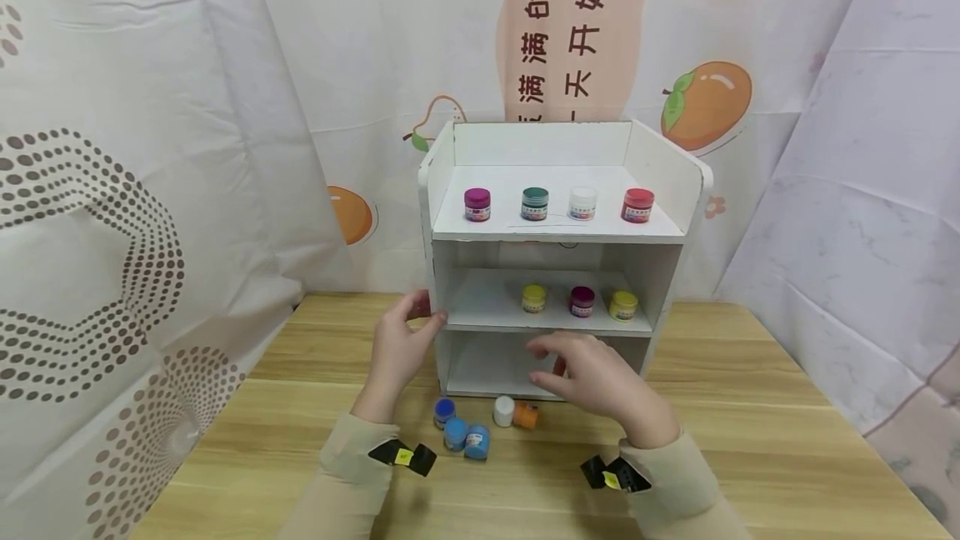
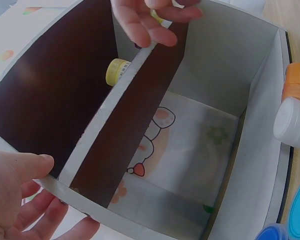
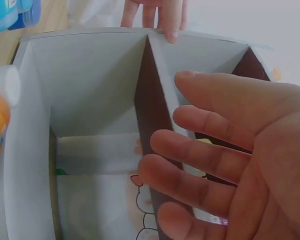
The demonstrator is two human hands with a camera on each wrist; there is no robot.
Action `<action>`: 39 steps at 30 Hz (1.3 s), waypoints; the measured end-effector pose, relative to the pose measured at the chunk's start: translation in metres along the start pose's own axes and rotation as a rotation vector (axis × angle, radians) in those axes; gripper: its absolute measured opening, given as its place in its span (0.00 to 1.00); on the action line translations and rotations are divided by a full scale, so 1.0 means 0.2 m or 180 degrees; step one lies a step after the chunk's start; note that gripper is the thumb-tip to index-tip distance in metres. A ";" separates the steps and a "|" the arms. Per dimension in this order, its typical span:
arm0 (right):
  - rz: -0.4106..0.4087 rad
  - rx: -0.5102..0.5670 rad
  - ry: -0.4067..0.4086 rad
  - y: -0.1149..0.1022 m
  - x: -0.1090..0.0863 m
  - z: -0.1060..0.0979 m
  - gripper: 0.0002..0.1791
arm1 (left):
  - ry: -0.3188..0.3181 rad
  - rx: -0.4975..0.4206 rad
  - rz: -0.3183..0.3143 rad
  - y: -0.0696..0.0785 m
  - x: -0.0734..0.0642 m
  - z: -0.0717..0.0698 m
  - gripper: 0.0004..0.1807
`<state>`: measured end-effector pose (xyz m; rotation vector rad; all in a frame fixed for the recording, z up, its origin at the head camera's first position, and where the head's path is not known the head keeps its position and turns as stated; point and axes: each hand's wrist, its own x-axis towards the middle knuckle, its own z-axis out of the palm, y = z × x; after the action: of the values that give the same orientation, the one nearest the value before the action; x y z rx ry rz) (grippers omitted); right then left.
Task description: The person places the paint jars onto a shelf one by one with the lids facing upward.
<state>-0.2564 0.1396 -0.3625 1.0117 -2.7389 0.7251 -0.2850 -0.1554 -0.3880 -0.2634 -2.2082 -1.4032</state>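
Observation:
A white shelf unit (image 1: 558, 237) stands on the table. My left hand (image 1: 401, 336) is at its left side panel; in the left wrist view the thumb (image 2: 32, 166) lies over the panel's front edge, with the fingers outside. My right hand (image 1: 592, 373), holding nothing, hovers before the lower compartment, fingers loosely bent and spread. Small paint jars line the top board: magenta (image 1: 477, 205), green (image 1: 535, 204), white (image 1: 582, 203) and red (image 1: 637, 206). On the middle board are a yellow jar (image 1: 534, 298), a dark red jar (image 1: 582, 302) and another yellow jar (image 1: 622, 305).
On the wooden table (image 1: 247, 448), before the unit, are a dark blue jar (image 1: 444, 412), two lighter blue jars (image 1: 455, 433), a white jar (image 1: 503, 411) and an orange jar (image 1: 527, 416) on its side. A printed curtain (image 1: 390, 40) hangs behind.

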 end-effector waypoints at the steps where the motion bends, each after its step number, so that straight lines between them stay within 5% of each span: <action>1: 0.0020 0.0002 -0.0004 0.00 0.00 0.01 0.18 | -0.0001 -0.0002 -0.0005 0.00 0.00 0.00 0.21; 12: 0.0102 -0.0081 -0.0025 0.03 0.00 0.05 0.20 | -0.0018 -0.0029 -0.0039 0.00 0.00 0.00 0.21; 31: 0.0288 -0.0137 -0.0571 0.05 0.03 0.24 0.19 | -0.0042 0.0008 -0.0048 -0.01 -0.01 0.00 0.22; 37: 0.0238 -0.0215 -0.0625 0.06 0.04 0.32 0.03 | -0.0030 0.0009 -0.0059 0.00 -0.01 0.00 0.22; 39: 0.0180 -0.0217 -0.0608 0.06 0.04 0.33 0.08 | -0.0018 0.0011 -0.0057 0.00 -0.01 0.00 0.22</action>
<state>-0.2683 0.1109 -0.4236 1.0432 -2.9432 0.5652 -0.2842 -0.1551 -0.3889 -0.2472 -2.2227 -1.4098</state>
